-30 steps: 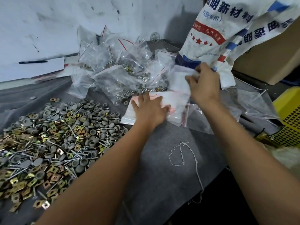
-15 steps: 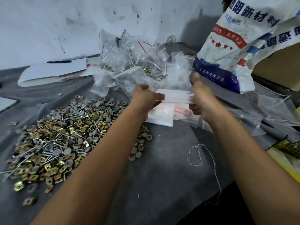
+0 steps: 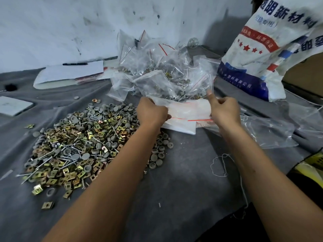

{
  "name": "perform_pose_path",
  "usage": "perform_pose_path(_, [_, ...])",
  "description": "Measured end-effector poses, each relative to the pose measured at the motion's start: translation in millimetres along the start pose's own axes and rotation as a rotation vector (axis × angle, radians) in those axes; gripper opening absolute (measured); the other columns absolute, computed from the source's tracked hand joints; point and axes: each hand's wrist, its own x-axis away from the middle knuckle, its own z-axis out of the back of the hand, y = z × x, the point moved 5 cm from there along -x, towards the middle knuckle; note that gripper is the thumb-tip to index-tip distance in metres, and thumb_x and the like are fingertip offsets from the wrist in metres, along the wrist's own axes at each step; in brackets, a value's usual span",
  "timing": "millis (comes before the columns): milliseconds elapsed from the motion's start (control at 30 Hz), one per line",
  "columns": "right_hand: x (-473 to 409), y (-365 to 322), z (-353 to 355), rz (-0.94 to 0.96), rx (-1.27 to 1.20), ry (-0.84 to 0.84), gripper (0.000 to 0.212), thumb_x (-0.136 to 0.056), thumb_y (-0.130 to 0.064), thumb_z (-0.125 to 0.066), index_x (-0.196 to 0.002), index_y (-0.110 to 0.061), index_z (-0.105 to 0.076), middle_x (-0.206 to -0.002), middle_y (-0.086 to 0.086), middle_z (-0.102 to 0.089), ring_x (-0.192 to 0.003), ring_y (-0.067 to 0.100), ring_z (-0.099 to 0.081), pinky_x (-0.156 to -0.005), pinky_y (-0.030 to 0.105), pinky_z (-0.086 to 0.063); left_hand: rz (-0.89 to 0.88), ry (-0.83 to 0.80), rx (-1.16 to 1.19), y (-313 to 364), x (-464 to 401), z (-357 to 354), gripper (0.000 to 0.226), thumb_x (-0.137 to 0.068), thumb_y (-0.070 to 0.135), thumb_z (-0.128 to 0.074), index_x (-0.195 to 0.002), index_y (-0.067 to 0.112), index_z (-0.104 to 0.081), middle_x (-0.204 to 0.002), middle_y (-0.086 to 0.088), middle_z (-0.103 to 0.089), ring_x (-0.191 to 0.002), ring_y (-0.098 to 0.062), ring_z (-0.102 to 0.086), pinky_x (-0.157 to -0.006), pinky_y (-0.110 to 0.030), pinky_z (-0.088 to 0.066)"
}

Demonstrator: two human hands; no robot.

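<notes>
Closest in, a grey felt-like cover can be seen draped over the counter [image 3: 183, 203], soft and a bit wrinkled. A thin white thread [image 3: 220, 165] is left lying on it in a loose loop. To the left, a big hardware pile [image 3: 78, 142] is spread out: brass-yellow square clips, round grey caps shaped like tiny cups and skinny shiny nails, all mixed up. Both forearms are stretched forward over the cover, and the pile's right edge is crossed by the left one.

Just past the pile, a small zip bag [image 3: 188, 110] is held up between the two grips, right above a flat white stack of bags [image 3: 181, 129] laid on the counter. It's thin, milky-clear plastic with a red strip along the seal. Its left edge is pinched by the left grip [image 3: 152, 113], knuckles up and fingers curled under. Its right edge is clamped by the right grip [image 3: 224, 109], fingers tucked in and thumb stuck upward. Off to the right, a larger empty clear bag [image 3: 267, 131] is laid flat and crinkly.

Further back, a heap of filled bags [image 3: 162, 70] is piled up, glossy and crumpled, with metal bits visible inside. A woven sack [image 3: 272, 49] with blue and red print is stood at the far right. At the far left, a white sheet of paper [image 3: 70, 74] with a black pen [image 3: 75, 64] on it is parked by the scuffed white wall [image 3: 70, 23].
</notes>
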Motion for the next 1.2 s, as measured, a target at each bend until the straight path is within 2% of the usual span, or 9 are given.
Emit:
perform_pose_path(100, [1.9,-4.2,18.7,0.0,-0.107,0.231,0.029,-0.095,-0.046,-0.068,-0.091,-0.018,-0.061,-0.099,0.004,-0.072,-0.084,0.021,-0.067,-0.078,0.041,-0.056,-0.022,-0.013,0.029,2.7,0.9,-1.0,0.039,-0.082,-0.002,-0.079,-0.093,0.014,-0.045,-0.111,-0.021,-0.067,-0.076,-0.031,-0.078,-0.066,-0.039,-0.066])
perform_pose_path(167, [11.8,-18.2,31.4,0.098,-0.302,0.403,0.01,-0.1,-0.027,-0.062,-0.104,-0.021,-0.055,-0.102,-0.006,-0.066,-0.085,0.006,-0.066,-0.079,0.034,-0.058,-0.015,-0.16,0.118,9.6,6.4,-7.1,0.042,-0.09,0.009,-0.077,-0.119,0.011,-0.047,-0.128,-0.018,-0.06,-0.074,-0.025,-0.078,-0.064,-0.03,-0.064])
perform_pose_path(267, [33.9,-51.3,39.7,0.287,-0.535,0.485,0.017,-0.101,-0.01,-0.054,-0.113,-0.022,-0.048,-0.095,-0.017,-0.06,-0.083,-0.011,-0.064,-0.072,0.018,-0.057,-0.243,-0.195,-0.135,31.5,17.8,4.1,0.056,-0.095,0.024,-0.072,-0.144,0.012,-0.047,-0.139,-0.013,-0.059,-0.101,-0.024,-0.074,-0.082,-0.03,-0.06])
perform_pose_path(367, [57.1,-85.6,21.7,0.368,-0.695,0.261,0.029,-0.093,-0.001,-0.057,-0.11,-0.023,-0.051,-0.076,-0.015,-0.07,-0.079,0.003,-0.072,-0.076,0.035,-0.063,-0.467,-0.074,-0.254,56.0,30.2,47.7,0.041,-0.095,0.034,-0.073,-0.13,0.013,-0.062,-0.13,-0.005,-0.066,-0.108,-0.022,-0.069,-0.092,-0.036,-0.057])
perform_pose_path(533, [122.8,-120.4,-65.1,0.382,-0.758,-0.328,0.02,-0.085,0.001,-0.076,-0.092,-0.013,-0.064,-0.082,0.009,-0.076,-0.084,0.029,-0.076,-0.08,0.062,-0.06,-0.328,-0.206,0.291,41.9,39.3,130.9,0.028,-0.102,0.029,-0.066,-0.106,0.002,-0.069,-0.094,-0.007,-0.077,-0.082,-0.024,-0.077,-0.072,-0.029,-0.061])
perform_pose_path(733, [193.4,-134.3,-151.2,0.473,-0.508,-0.625,0.017,-0.087,-0.009,-0.081,-0.096,-0.014,-0.067,-0.082,0.001,-0.077,-0.072,0.016,-0.075,-0.061,0.039,-0.063,-0.29,0.189,0.337,-2.7,45.9,235.4,0.021,-0.098,0.005,-0.067,-0.078,0.007,-0.071,-0.065,-0.003,-0.074,-0.059,-0.017,-0.073,-0.056,-0.025,-0.058])
perform_pose_path(900, [218.9,-136.7,-163.2,0.836,-0.232,-0.613,0.026,-0.087,-0.03,-0.081,-0.107,-0.02,-0.067,-0.093,-0.009,-0.071,-0.078,0.008,-0.07,-0.07,0.035,-0.062,-0.383,0.503,0.081,-29.8,58.1,281.1,0.022,-0.094,0.014,-0.076,-0.073,0.008,-0.074,-0.067,-0.01,-0.074,-0.064,-0.032,-0.074,-0.065,-0.052,-0.064])
perform_pose_path(1100, [231.1,-125.1,-164.9,1.15,-0.039,-0.637,0.026,-0.084,-0.022,-0.083,-0.106,-0.01,-0.077,-0.1,0.0,-0.074,-0.089,0.007,-0.065,-0.083,0.01,-0.044,-0.496,0.378,-0.132,-38.5,70.9,240.9,0.023,-0.087,0.018,-0.083,-0.07,0.006,-0.073,-0.062,-0.005,-0.069,-0.057,-0.016,-0.063,-0.057,-0.036,-0.053])
perform_pose_path(1200, [231.2,-122.1,-165.3,1.161,-0.083,-0.673,0.018,-0.085,-0.018,-0.082,-0.101,-0.011,-0.077,-0.093,-0.005,-0.072,-0.086,0.003,-0.065,-0.08,0.013,-0.045,-0.497,0.301,-0.011,-46.6,66.8,239.8,0.032,-0.087,0.016,-0.084,-0.071,-0.005,-0.067,-0.064,-0.019,-0.067,-0.056,-0.03,-0.06,-0.054,-0.038,-0.048])
